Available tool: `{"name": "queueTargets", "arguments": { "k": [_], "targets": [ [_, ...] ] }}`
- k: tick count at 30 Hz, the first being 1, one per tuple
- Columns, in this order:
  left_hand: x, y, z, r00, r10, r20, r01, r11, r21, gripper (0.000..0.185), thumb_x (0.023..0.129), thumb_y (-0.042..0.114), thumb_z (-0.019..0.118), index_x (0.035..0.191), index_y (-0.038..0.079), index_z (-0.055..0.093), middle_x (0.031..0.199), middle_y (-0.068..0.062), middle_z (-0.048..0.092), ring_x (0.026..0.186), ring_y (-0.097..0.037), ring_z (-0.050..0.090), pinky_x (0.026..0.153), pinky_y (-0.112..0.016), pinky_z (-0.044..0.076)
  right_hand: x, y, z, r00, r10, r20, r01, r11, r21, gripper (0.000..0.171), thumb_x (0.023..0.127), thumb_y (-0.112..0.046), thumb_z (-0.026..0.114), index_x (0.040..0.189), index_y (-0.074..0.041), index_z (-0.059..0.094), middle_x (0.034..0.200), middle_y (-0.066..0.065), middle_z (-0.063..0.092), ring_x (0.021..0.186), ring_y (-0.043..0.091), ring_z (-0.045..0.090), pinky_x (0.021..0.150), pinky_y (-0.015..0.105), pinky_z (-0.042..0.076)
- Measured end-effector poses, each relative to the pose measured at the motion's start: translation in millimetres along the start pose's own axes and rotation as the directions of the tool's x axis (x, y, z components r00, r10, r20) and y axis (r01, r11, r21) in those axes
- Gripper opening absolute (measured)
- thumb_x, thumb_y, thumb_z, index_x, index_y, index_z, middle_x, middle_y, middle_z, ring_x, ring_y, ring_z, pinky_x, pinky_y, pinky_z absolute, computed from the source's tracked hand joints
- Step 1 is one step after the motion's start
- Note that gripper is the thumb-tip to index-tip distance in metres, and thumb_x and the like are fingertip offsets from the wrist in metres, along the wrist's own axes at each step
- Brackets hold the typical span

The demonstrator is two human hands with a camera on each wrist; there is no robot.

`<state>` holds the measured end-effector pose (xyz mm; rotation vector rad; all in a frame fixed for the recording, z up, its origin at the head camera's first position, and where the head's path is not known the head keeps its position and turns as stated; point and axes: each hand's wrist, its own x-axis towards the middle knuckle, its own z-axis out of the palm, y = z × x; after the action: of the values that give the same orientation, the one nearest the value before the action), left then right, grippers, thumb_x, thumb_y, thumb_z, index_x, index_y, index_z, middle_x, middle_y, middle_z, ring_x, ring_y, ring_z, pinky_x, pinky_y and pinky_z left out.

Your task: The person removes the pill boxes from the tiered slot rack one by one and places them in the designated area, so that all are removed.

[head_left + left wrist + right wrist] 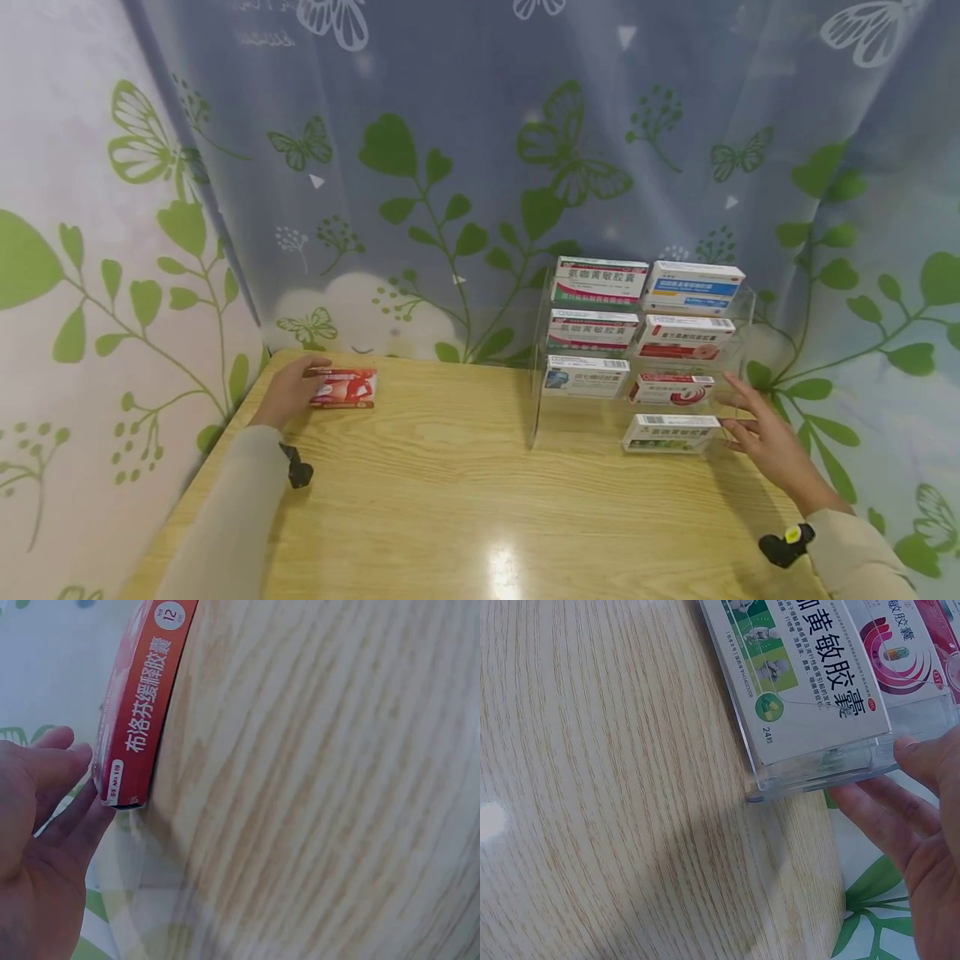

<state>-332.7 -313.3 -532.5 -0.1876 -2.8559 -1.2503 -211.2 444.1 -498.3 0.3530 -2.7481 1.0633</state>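
On the table, far left: a red medicine box [344, 388] is seen lying flat near the back edge of the wooden table [450, 500].
Left hand: the left hand [288, 392] is laid against the left end of the red medicine box; the fingers [64, 769] are seen fairly straight, touching its end face, not curled round it.
Red box, close view: an orange-red edge with white characters is shown in the left wrist view, standing on the wood.
Right hand: the right hand [772, 442] is held with fingers spread and straight just beside the right end of the clear tiered rack [738, 333]; nothing is gripped.
Right fingers: fingertips [922, 761] are seen at the lower corner of the rack; whether they touch it cannot be told.
Rack contents: seven boxes are stored on stepped shelves, with a green-and-white box [670, 433] lowest, nearest the right hand.
Backdrop: a curtain [480, 150] printed with leaves and butterflies is hung behind.
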Motion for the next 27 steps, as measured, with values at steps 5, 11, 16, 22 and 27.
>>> {"name": "queueTargets", "arguments": {
  "k": [5,11,16,22,27],
  "targets": [
    [-3.9,-4.4,3.7,1.0,0.011,0.013,-0.01,0.999,-0.045,0.039,0.111,0.005,0.06,0.148,-0.006,0.057,0.156,-0.036,0.053,0.144,-0.055,0.053,0.119,-0.066,0.047,0,-1,0,1.0,0.011,0.0,-0.011,1.0,-0.001,0.086,0.107,0.012,0.056,0.176,-0.015,0.011,0.15,0.043,0.049,0.116,0.064,0.064,0.075,0.037,0.069],
    [-4.9,-9.2,6.3,0.999,0.037,-0.017,-0.037,0.999,0.025,0.037,0.111,0.006,0.059,0.147,-0.003,0.06,0.157,-0.034,0.053,0.148,-0.054,0.048,0.123,-0.068,0.04,0,-2,1,1.0,0.013,0.003,-0.013,1.0,-0.001,0.086,0.108,0.012,0.055,0.176,-0.015,0.011,0.15,0.043,0.048,0.117,0.064,0.065,0.074,0.04,0.069],
    [-4.9,-10.2,6.4,0.998,0.05,-0.024,-0.049,0.998,0.027,0.038,0.112,0.005,0.056,0.149,-0.003,0.059,0.156,-0.034,0.055,0.148,-0.054,0.049,0.122,-0.068,0.041,0,-3,3,1.0,0.003,-0.001,-0.003,1.0,-0.008,0.086,0.107,0.014,0.055,0.176,-0.014,0.012,0.148,0.042,0.05,0.115,0.06,0.066,0.074,0.039,0.069],
    [-2.1,-16.6,8.1,1.0,0.026,0.004,-0.026,1.0,-0.009,0.047,0.114,0.006,0.052,0.159,-0.003,0.047,0.162,-0.034,0.048,0.152,-0.052,0.044,0.125,-0.066,0.039,0,-3,4,1.0,-0.003,-0.006,0.003,1.0,-0.01,0.086,0.107,0.013,0.056,0.176,-0.014,0.013,0.148,0.042,0.05,0.114,0.058,0.067,0.074,0.037,0.069],
    [0.6,-18.0,9.8,0.999,0.048,0.004,-0.048,0.999,-0.014,0.049,0.114,0.005,0.051,0.161,-0.003,0.045,0.163,-0.035,0.047,0.153,-0.053,0.043,0.125,-0.067,0.038,-1,0,2,1.0,-0.018,-0.019,0.017,1.0,-0.003,0.085,0.106,0.014,0.056,0.176,-0.013,0.015,0.147,0.042,0.051,0.109,0.003,0.071,0.073,0.034,0.068]
  ]
}}
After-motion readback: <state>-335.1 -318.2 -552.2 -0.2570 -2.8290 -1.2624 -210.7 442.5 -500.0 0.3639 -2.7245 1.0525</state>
